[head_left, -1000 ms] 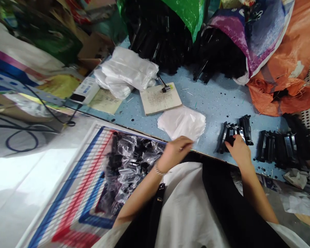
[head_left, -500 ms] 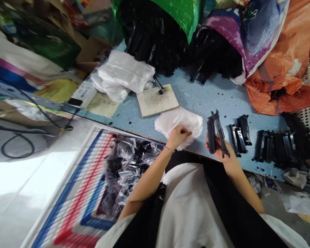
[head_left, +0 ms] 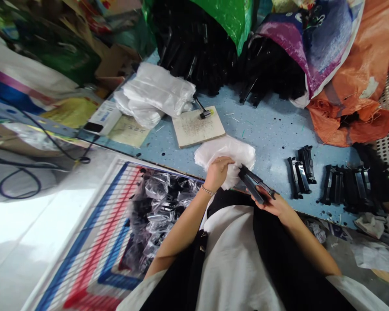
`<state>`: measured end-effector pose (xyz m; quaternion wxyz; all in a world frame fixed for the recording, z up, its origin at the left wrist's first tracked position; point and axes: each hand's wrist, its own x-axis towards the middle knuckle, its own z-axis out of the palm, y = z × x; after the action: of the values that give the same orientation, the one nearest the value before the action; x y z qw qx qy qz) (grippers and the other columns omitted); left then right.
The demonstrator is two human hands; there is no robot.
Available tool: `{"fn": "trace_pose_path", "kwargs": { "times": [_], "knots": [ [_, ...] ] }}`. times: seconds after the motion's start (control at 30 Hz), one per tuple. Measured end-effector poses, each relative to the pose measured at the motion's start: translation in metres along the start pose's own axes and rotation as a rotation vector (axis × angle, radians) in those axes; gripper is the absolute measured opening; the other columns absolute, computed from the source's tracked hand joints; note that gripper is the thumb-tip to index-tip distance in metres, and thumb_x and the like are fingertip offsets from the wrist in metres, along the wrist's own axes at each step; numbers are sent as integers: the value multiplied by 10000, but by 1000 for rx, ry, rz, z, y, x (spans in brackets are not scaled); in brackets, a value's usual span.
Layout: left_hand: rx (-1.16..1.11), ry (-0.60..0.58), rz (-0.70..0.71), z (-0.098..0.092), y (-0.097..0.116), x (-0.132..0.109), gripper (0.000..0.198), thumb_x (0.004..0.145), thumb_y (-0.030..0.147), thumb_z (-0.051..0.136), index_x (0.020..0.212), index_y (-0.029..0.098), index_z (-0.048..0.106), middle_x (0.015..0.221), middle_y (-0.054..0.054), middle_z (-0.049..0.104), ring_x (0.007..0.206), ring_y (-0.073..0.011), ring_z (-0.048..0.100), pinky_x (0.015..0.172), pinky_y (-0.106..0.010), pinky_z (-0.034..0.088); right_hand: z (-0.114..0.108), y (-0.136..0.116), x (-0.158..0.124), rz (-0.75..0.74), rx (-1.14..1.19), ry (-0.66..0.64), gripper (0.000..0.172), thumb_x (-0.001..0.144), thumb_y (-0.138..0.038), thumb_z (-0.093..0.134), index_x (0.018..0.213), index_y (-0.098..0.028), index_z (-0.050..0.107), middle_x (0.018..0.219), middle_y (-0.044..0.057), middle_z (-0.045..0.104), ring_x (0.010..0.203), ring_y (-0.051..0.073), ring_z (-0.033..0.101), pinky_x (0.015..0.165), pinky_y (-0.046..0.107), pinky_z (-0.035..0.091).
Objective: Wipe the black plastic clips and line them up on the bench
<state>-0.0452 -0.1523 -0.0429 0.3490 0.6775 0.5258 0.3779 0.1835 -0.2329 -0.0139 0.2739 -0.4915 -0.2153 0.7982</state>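
My left hand (head_left: pixel 218 173), with a bracelet at the wrist, pinches the edge of a translucent white plastic bag (head_left: pixel 220 149) on the speckled blue table. My right hand (head_left: pixel 269 202) is closed around the lower ends of two long black plastic parts (head_left: pixel 254 183). Their upper ends point left, over the right side of the bags and close to my left fingers. Right of my hands, several similar black parts (head_left: pixel 300 175) lie in a small group, and a larger group (head_left: pixel 346 183) sits farther right.
Open sacks of black parts (head_left: pixel 197 47) stand at the back, beside an orange sack (head_left: pixel 350 116). A board (head_left: pixel 197 127) bears a small black tool. Folded bags (head_left: pixel 160 88) lie left of it. Below the edge is a basket (head_left: pixel 108 259) with wrapped items.
My right hand has brought the two black parts left and tilted them toward my left hand and the bags. My left hand has shifted slightly left, still at the bags.
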Motion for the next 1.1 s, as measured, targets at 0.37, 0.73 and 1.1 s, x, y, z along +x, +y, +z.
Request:
{"fn": "trace_pose_path", "kwargs": {
  "times": [0.37,0.73,1.1],
  "knots": [
    [223,52,433,-10,34,-40,615,980,48,334,1566,234,323,1460,-148,516,1369,-205,526,1143,-364,475,21,-8,44,29,128,-280,340,917,-497,543,947,-167,620,605,-80,457,338,19,157,292,167,153],
    [78,-175,484,8,47,-60,676,948,215,564,1570,206,298,1450,-192,524,1364,-273,533,1110,-437,512,38,-6,38,-568,-709,287,185,897,-394,573,937,-226,637,960,66,662,993,243,615,910,408,502],
    [206,-366,-112,-160,52,-124,336,900,426,631,1209,326,718,1137,-40,759,1024,-240,727,927,-361,588,18,-27,37,-669,-1092,417,550,862,-405,655,1360,-212,527,1276,148,544,955,235,619,820,404,540]
  ]
}}
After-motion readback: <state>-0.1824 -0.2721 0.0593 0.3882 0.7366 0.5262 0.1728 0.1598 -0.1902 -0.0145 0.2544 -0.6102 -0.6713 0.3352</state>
